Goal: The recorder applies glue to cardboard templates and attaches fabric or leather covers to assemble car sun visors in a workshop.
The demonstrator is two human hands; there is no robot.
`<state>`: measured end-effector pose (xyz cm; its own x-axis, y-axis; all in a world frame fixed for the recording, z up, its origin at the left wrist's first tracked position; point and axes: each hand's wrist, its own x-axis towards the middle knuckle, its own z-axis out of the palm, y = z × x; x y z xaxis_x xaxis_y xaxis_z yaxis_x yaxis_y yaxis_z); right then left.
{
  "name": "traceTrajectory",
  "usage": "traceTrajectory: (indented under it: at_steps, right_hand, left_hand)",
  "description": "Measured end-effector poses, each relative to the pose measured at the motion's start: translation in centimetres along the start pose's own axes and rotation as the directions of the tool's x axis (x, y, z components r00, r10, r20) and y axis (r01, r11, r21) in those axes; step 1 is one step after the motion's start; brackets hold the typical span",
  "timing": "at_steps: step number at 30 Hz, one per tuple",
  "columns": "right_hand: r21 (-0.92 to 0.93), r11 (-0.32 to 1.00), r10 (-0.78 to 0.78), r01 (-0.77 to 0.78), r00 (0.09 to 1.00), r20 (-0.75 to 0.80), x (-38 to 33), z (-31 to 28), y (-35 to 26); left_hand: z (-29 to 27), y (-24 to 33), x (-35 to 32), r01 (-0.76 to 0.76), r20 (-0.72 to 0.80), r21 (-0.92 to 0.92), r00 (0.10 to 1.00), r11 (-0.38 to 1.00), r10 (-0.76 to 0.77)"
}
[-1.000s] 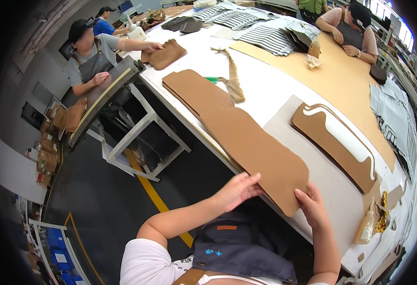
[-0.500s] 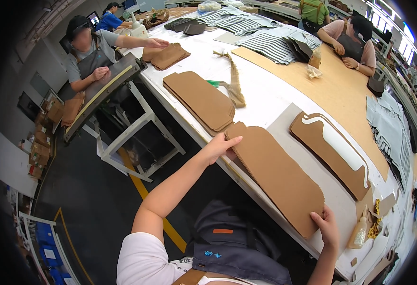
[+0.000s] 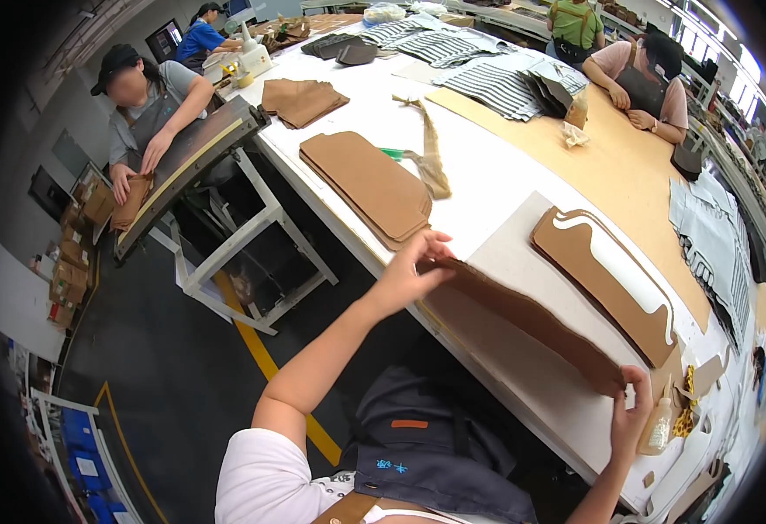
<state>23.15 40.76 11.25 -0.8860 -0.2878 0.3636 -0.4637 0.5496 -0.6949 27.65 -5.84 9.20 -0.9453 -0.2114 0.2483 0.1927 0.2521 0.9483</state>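
A stack of brown leather-like panels (image 3: 536, 321) stands tilted up on its long edge at the near side of the table, its narrow side toward me. My left hand (image 3: 411, 272) pinches the far-left end between thumb and fingers. At the opposite end, my right hand (image 3: 631, 407) grips the lower corner. Beyond my left hand lies another brown panel stack (image 3: 365, 185). Further right, a third brown stack (image 3: 606, 288) carries a white curved template (image 3: 614, 262) on top.
A glue bottle (image 3: 658, 426) stands right of my right hand. Grey board (image 3: 496, 262) covers the tabletop under the panels. At left, a co-worker (image 3: 151, 113) handles brown pieces on a slanted bench (image 3: 193, 166). Another person (image 3: 645, 83) works at the far right.
The panel stack has gone from lying nearly flat to standing on edge between my hands. My right hand has shifted slightly right. The left co-worker's arm has drawn back from the table to the slanted bench.
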Motion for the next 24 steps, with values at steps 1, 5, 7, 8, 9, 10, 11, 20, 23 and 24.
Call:
traceTrajectory:
  at_steps: [1,5,7,8,9,10,11,20,23,24]
  right_hand:
    - [0.021,1.000,0.023,-0.023,1.000,0.019,0.0,0.8,-0.6]
    - [0.094,0.994,0.059,-0.058,0.998,-0.009,0.5,3.3,-2.5]
    - [0.084,0.996,0.004,0.003,0.996,-0.085,1.2,3.7,-3.1]
    - [0.084,0.996,0.002,0.005,0.996,-0.086,1.2,3.8,-3.1]
    - [0.105,0.994,0.001,0.012,0.992,-0.125,1.2,4.0,-3.1]
    - [0.126,0.992,0.001,0.020,0.986,-0.164,1.3,4.3,-3.0]
    - [0.129,0.991,-0.006,0.028,0.986,-0.165,1.4,4.5,-2.8]
    - [0.304,0.953,0.081,-0.001,0.965,-0.249,0.7,2.7,-1.4]
    - [0.287,0.957,0.031,0.042,0.968,-0.247,1.8,3.3,-4.5]
    - [0.285,0.957,0.027,0.046,0.969,-0.247,1.4,3.4,-3.3]
  left_hand:
    - [0.9,0.4,-0.4,-0.017,0.007,0.145,1.000,0.989,0.017]
    - [1.9,0.1,0.3,-0.230,-0.001,0.446,0.966,0.865,0.258]
    - [2.7,1.4,0.4,-0.329,0.004,0.493,0.927,0.805,0.376]
    - [3.0,2.2,0.4,-0.418,0.016,0.538,0.873,0.732,0.487]
    - [3.4,2.7,0.1,-0.373,0.011,0.466,0.909,0.802,0.416]
    - [3.8,2.6,0.0,-0.374,0.007,0.470,0.907,0.799,0.421]
    - [4.2,2.2,0.1,-0.351,-0.015,0.412,0.920,0.841,0.391]
    - [3.7,2.9,-0.2,-0.164,0.018,0.217,0.986,0.962,0.164]
    - [4.5,2.8,-0.7,-0.223,0.030,0.088,0.975,0.971,0.221]
    - [4.7,2.8,-0.7,-0.336,0.076,0.334,0.941,0.881,0.330]
